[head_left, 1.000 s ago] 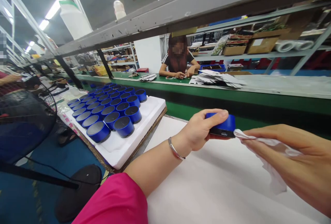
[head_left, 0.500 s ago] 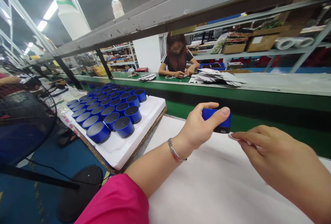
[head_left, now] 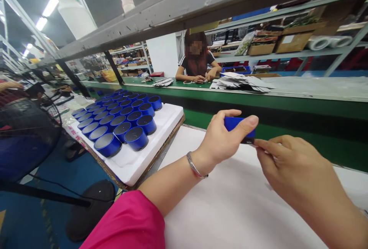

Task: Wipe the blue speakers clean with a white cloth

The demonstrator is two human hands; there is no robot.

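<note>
My left hand (head_left: pixel 222 139) is closed round a small blue cylindrical speaker (head_left: pixel 236 123) with a black base, held above the white table top (head_left: pixel 235 210). My right hand (head_left: pixel 290 168) is pinched together, its fingertips touching the speaker's lower right edge. A white cloth seen earlier in that hand is hidden by the fingers. A silver bracelet (head_left: pixel 195 166) sits on my left wrist, above a pink sleeve (head_left: pixel 126 226).
A white foam tray (head_left: pixel 161 130) at the left carries several blue speakers (head_left: pixel 123 116) in rows. A black fan (head_left: pixel 25 137) stands at the far left. Across the green conveyor (head_left: pixel 258 101), a person (head_left: pixel 197 59) works by a stack of papers (head_left: pixel 241 82). Shelves hold boxes.
My right hand has closed up and moved in to the speaker's lower edge, and the white cloth has gone out of sight. My left hand has turned the speaker slightly.
</note>
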